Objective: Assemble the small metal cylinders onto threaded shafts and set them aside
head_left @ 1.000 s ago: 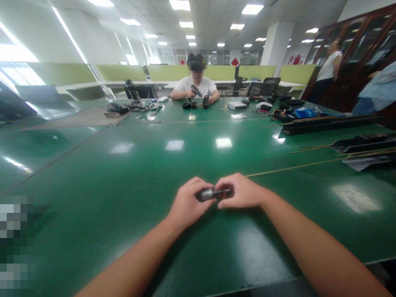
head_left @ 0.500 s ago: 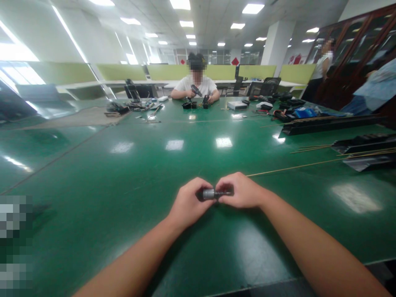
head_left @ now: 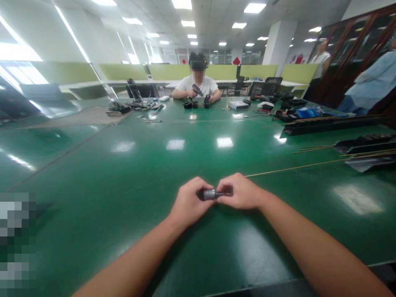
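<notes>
Head view: watching remotely, I look down across a glossy green worktop (head_left: 133, 165), with two bare hands meeting near its close edge.
Grey cylinder: small, smooth and metallic-looking, I make out a pale band of light along its body (head_left: 209, 194); it lies roughly level between the two hands, above the worktop.
Dark shaft: narrower than the cylinder, it runs from that piece's right end into the hollow of the right hand (head_left: 227, 192); blur hides its finer detail from me.
Left grip: the hand (head_left: 190, 198) is curled around the cylinder, thumb and fingers nearly closed, clasping its left part.
Right grip: the hand (head_left: 241, 192) is bent inward, thumb and fingertips pinched on the shaft just beside the cylinder, with a rounded gap behind the tips.
Thin rod: yellowish and straight, it lies on the worktop beyond the right hand (head_left: 287, 169), reaching toward the channels.
Black channels: long trough-like pieces at the right, one farther back (head_left: 328, 126) and others nearer (head_left: 365, 164); slim yellowish rods lie along them, and I cannot tell what else they hold.
White box: flat, on the far side (head_left: 238, 105), I cannot see inside it.
Co-worker: a person sits opposite (head_left: 198, 84), holding a dark tool (head_left: 197, 90).
</notes>
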### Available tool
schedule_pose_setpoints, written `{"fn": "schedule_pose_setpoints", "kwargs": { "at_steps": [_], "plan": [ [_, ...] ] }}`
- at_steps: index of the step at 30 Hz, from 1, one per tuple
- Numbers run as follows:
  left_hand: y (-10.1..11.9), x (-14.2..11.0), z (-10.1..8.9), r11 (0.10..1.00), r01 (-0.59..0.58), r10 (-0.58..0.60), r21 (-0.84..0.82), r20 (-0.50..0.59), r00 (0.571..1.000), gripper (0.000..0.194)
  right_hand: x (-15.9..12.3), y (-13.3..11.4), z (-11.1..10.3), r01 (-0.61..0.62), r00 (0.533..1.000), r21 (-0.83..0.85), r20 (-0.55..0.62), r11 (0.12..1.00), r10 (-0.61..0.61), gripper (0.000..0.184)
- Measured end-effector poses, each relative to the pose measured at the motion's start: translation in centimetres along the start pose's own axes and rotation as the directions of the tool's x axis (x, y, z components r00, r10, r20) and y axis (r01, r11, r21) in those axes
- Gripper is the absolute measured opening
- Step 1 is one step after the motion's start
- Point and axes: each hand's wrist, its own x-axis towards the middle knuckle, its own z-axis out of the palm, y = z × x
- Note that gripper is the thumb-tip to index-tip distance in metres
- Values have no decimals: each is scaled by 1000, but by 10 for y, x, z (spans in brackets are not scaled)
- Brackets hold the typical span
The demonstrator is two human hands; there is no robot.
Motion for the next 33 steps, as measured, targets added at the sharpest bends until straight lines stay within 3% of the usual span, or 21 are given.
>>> {"fn": "schedule_pose_setpoints", "kwargs": {
  "at_steps": [17, 33],
  "plan": [
    [-3, -1, -1, 999, 23, -23, 44, 3, 1000, 22, 2, -2, -6, -26, 998, -65, 59, 998, 30, 10],
    [-4, 2, -2, 999, 23, -21, 45, -29, 999, 18, 2, 0, -2, -68, 997, -87, -35, 994, 65, 7]
  ]
}}
